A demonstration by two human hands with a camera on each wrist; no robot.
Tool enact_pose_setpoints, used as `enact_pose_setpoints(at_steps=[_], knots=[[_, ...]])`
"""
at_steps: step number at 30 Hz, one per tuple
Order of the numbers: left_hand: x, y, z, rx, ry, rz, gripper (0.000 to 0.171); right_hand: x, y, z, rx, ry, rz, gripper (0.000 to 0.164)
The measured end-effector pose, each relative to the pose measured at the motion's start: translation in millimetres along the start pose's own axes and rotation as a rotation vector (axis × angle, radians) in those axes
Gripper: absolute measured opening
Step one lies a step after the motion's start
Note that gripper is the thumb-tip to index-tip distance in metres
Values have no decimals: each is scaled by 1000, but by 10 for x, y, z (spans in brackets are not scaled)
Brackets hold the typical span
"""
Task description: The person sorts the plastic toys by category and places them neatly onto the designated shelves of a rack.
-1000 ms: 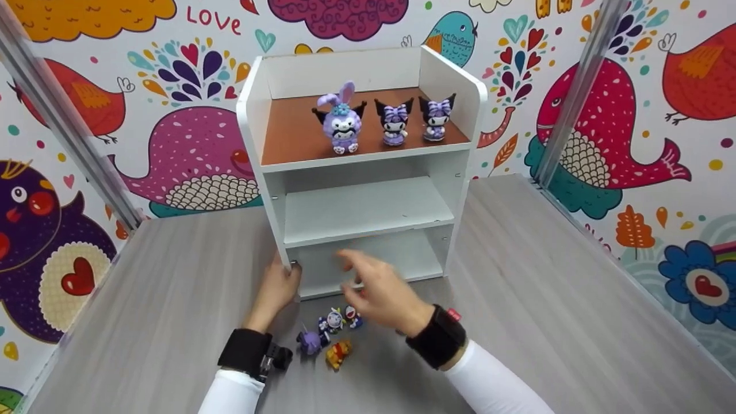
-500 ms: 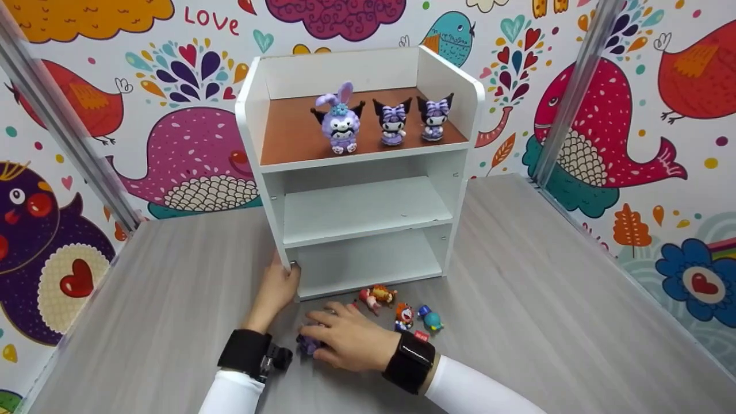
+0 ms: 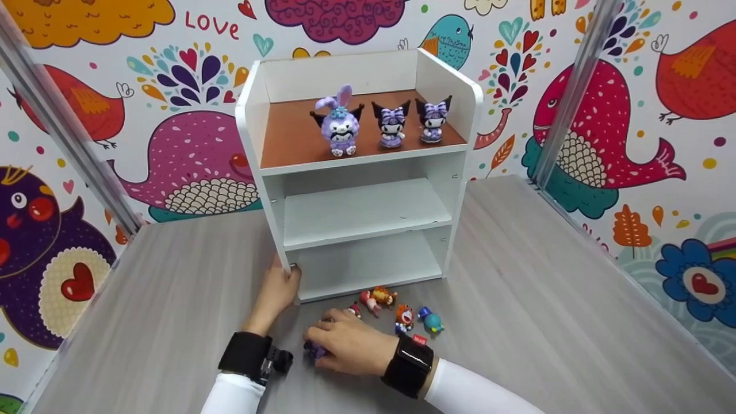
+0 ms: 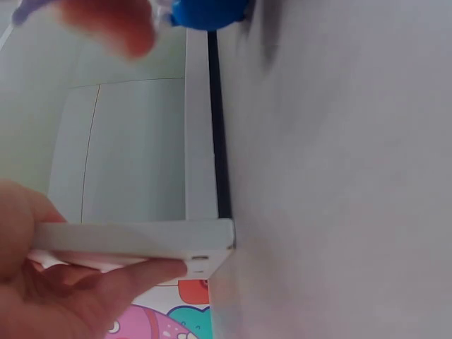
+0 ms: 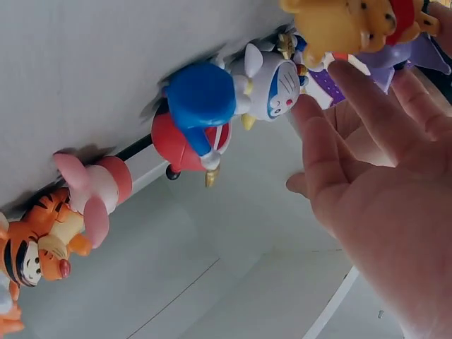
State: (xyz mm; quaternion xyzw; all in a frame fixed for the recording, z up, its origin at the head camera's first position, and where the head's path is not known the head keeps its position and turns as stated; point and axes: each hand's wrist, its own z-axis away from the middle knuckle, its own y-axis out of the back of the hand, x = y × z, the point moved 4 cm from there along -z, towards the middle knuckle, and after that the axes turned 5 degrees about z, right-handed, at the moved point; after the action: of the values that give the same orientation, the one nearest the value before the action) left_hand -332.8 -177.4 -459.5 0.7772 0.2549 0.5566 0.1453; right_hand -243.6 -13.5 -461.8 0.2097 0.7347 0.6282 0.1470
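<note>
My left hand (image 3: 279, 293) grips the lower left side panel of a small white shelf unit (image 3: 362, 163); in the left wrist view, thumb and fingers are on opposite faces of the panel (image 4: 134, 236). In front of the unit, my right hand (image 3: 353, 345) reaches low over the table, its fingers loosely bent beside a small purple figurine (image 3: 314, 349). The right wrist view shows a yellow bear figurine (image 5: 339, 25) near the fingertips, beside a white-and-blue cat figurine (image 5: 274, 85) and a blue-and-red figurine (image 5: 201, 92). In the head view the hand hides most of these.
Right of the hand lie a pink piglet figurine (image 3: 370, 302), a tiger figurine (image 3: 382, 296), an orange figurine (image 3: 404, 316) and a teal-and-blue one (image 3: 431, 319). On the top shelf stand a large purple rabbit-eared figurine (image 3: 342, 132) and two smaller purple-bowed ones (image 3: 392, 126).
My right hand has come down and left from before the bottom shelf to the purple figurine, uncovering the figurines on the right. The purple figurine has shifted slightly. My left hand stays put.
</note>
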Motion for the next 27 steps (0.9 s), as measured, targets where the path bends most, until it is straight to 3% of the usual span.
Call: enact_pose_setpoints(at_steps=[13, 27], knots=[[17, -2, 6, 4, 0, -7, 51, -46, 8, -19, 81, 60, 51, 32], [8, 2, 12, 15, 22, -7, 47, 210, 439, 42, 191, -38, -317, 34]])
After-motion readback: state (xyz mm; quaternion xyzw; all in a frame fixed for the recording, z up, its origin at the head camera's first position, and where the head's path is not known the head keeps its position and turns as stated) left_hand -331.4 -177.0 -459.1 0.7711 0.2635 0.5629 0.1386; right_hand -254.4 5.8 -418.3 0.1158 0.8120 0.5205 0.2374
